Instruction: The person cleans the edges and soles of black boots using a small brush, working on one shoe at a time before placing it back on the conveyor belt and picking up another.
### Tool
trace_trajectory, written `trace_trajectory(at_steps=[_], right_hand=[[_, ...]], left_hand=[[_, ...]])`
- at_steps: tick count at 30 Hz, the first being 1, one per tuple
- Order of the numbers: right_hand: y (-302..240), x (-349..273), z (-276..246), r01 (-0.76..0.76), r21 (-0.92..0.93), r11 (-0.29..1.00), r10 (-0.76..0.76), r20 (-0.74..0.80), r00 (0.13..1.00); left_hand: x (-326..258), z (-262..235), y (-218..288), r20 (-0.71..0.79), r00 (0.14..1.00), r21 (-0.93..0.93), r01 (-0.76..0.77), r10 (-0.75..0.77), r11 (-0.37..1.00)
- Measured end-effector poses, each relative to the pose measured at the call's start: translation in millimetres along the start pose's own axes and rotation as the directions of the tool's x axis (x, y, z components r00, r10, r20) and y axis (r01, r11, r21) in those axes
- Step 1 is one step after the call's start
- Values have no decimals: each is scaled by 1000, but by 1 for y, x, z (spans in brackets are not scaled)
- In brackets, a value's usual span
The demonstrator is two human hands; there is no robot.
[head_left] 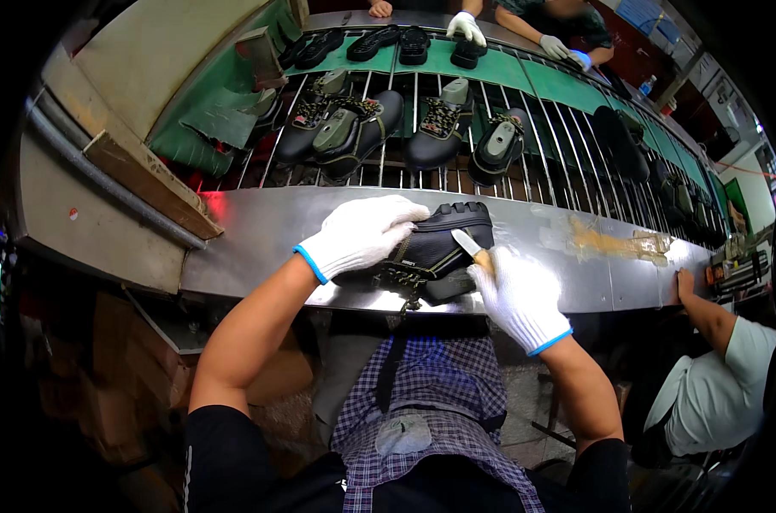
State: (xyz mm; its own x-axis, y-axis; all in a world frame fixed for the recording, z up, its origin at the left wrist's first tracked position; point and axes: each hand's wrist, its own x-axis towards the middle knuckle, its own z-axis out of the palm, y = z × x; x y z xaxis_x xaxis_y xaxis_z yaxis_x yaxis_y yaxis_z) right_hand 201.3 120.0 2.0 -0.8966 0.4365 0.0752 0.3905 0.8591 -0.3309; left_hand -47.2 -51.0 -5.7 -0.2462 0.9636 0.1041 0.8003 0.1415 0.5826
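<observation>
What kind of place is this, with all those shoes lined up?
Most likely a shoe factory line. Black boots ride a barred conveyor, the gloved left hand steadies a boot on a steel bench, and the right hand works it with a small tool.

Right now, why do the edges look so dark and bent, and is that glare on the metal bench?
Head view: the fisheye lens bends the straight rods of the rack and blackens the corners. The steel bench throws soft glare, with a red glow at its left end. The left hand, the right hand and the black shoe are sharp.
</observation>
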Motion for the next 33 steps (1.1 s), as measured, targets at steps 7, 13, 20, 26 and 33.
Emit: trace_trajectory(at_steps=[7, 13, 20, 26, 33], right_hand=[[5, 3, -16, 125, -24, 992, -124, 47, 991], [-22, -5, -1, 152, 5, 988, -150, -126, 981], [-20, -22, -36, 70, 149, 986, -84, 90, 992], [-2, 0, -20, -1, 44, 999, -8, 200, 980], [7, 19, -39, 11, -153, 988, 21, 206, 978]], left_hand=[[-14, 0, 9, -19, 997, 185, -74, 79, 980], [-6, 2, 11, -48, 990, 277, -116, 135, 954], [-11, 7, 16, -83, 966, 278, -212, 244, 937], [-4, 1, 26, -43, 989, 307, -119, 138, 944], [27, 13, 50, -23, 997, 416, 80, -77, 906]])
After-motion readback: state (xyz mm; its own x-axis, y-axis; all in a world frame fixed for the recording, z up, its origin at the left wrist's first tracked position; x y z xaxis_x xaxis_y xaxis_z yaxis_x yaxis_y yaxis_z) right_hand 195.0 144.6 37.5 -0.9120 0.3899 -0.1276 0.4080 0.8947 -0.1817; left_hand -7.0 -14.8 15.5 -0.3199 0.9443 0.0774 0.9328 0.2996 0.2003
